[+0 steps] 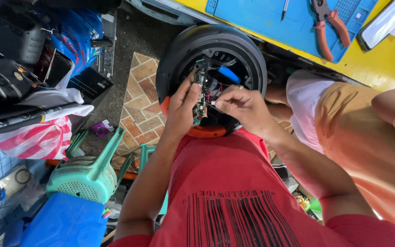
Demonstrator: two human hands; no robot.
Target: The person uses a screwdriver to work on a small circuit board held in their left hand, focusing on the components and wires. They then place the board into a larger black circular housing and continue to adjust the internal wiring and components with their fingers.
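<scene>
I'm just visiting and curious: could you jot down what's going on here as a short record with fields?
Left hand: holds a green circuit board upright at the wheel's opening
Right hand: pinches a small white connector beside the board
Wheel: black tyre, open hub, red wires and blue cylinder inside
Yellow bench: blue mat, orange-handled pliers
Floor: green plastic stool

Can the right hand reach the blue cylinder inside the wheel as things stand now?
Probably yes. The right hand is at the open wheel hub, just below the blue cylinder. Only thin wires lie between; nothing solid blocks it.
</scene>
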